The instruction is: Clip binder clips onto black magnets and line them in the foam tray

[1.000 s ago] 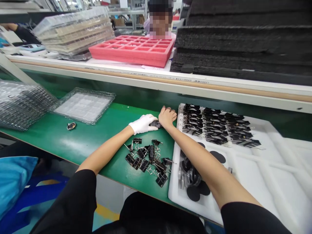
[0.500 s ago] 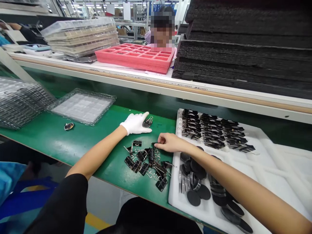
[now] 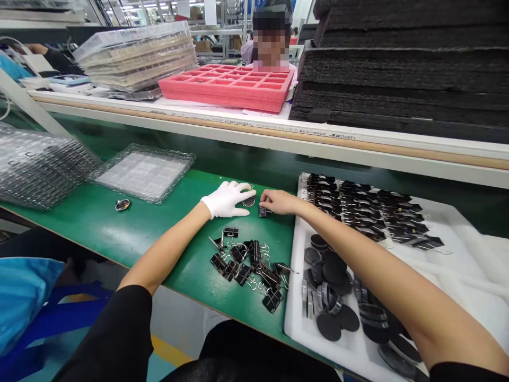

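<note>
Left hand (image 3: 227, 200), gloved, rests on the green worktop (image 3: 119, 228), fingers pinning a small round part (image 3: 248, 201). My bare right hand (image 3: 280, 202) pinches a binder clip (image 3: 263, 211) just beside it. Looks like the clipping step: clip about to go onto the part. Next move calls for squeezing the clip open and lining it up. Loose clip pile (image 3: 250, 265) lies nearer me; white foam tray (image 3: 457, 223) with clipped pieces and black discs (image 3: 334, 265) sits right.
</note>
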